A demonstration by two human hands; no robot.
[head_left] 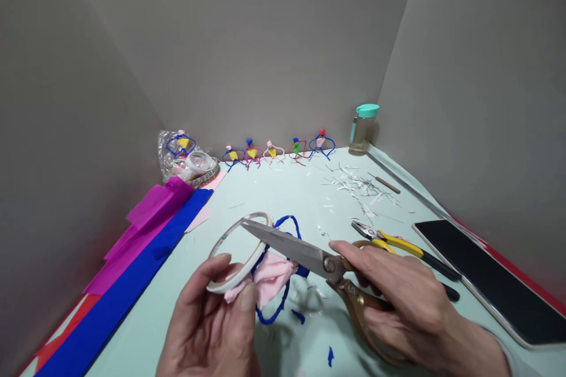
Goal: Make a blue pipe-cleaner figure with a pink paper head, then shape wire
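Observation:
My left hand [210, 318] pinches a narrow white tape roll [239, 277] together with a crumpled piece of pink paper [272, 280]. Beside and behind the paper runs a bent blue wrapped wire [278, 315], forming loops; exactly how it joins the paper is partly hidden. In my right hand [398, 294] are scissors [305, 247] with brass-coloured handles, its fingers through and around them. The blades look nearly closed and point left, their tip over the tape roll's ring. Small blue paper scraps [331, 356] lie on the table below.
Pliers [398, 241] and a black-screened phone or tablet [481, 277] lie at right. Farther back are wire bits [362, 185] and a teal-lidded bottle [365, 129]. Several small wire figures [272, 150] line the back wall. Blue paper [128, 283] and magenta paper [145, 230] are at left.

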